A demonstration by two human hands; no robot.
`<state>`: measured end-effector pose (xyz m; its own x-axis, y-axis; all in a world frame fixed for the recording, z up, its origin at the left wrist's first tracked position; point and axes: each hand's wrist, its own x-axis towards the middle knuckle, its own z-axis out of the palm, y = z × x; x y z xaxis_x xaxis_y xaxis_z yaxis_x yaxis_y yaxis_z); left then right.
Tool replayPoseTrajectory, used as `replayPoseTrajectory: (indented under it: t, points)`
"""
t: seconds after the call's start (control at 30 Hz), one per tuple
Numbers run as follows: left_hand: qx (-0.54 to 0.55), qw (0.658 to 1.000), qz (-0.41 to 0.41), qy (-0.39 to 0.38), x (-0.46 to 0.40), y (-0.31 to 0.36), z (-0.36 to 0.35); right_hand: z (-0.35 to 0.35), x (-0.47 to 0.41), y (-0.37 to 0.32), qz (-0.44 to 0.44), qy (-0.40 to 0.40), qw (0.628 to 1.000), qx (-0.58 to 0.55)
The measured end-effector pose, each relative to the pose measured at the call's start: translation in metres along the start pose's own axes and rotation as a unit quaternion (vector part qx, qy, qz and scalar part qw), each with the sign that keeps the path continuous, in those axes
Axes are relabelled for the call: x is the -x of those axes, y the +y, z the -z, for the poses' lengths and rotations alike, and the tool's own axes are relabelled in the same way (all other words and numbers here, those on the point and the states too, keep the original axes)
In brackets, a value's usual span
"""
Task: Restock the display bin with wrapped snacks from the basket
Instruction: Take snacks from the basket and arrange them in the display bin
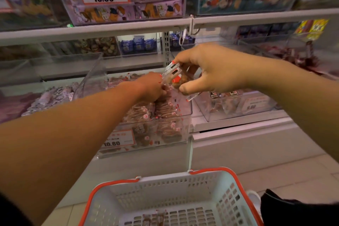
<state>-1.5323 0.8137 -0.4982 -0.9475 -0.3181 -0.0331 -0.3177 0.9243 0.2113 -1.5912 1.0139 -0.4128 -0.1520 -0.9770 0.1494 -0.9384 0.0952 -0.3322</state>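
Wrapped snacks (177, 77) are being pinched in the right hand (211, 71) above the display bin (186, 113) while the left hand (152, 88), fingers curled, is pressing into the stock, risking a slippery packet spilling over the front.

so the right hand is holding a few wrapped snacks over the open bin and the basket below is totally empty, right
Not quite. The basket isn't empty: the head view shows a couple of wrapped snacks on its floor at the near edge. The rest holds: the right hand holds a few wrapped snacks over the open display bin.
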Motion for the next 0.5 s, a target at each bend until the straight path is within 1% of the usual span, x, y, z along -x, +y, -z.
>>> replayPoseTrajectory:
  t: [0.03, 0.1, 0.17, 0.2, 0.27, 0.33, 0.43, 0.5]
  points:
    - [-0.002, 1.0, -0.013, 0.013, 0.001, -0.003, 0.0, -0.001, 0.0, -0.001, -0.002, -0.005, 1.0, -0.001]
    - [-0.019, 0.997, -0.031, 0.065, 0.003, -0.008, -0.001, -0.002, -0.001, -0.003, -0.002, -0.017, 1.0, 0.01]
    - [-0.036, 0.992, -0.022, 0.119, 0.003, -0.015, -0.005, -0.004, -0.004, -0.004, 0.003, -0.027, 0.999, 0.029]
    - [-0.044, 0.99, -0.018, 0.131, 0.003, -0.018, -0.006, -0.003, -0.005, -0.005, 0.007, -0.031, 0.999, 0.038]
    - [-0.042, 0.989, -0.01, 0.139, 0.002, -0.023, -0.009, -0.003, -0.015, -0.008, 0.016, -0.041, 0.996, 0.078]
    - [-0.025, 0.989, -0.013, 0.142, 0.003, -0.029, -0.01, -0.007, -0.035, -0.008, 0.014, -0.074, 0.986, 0.152]
    - [0.025, 0.992, -0.044, 0.116, 0.008, -0.038, -0.005, -0.027, -0.073, -0.007, -0.017, -0.169, 0.952, 0.255]
    - [0.083, 0.992, -0.034, 0.086, 0.013, -0.044, 0.001, -0.046, -0.095, -0.005, -0.037, -0.234, 0.925, 0.297]
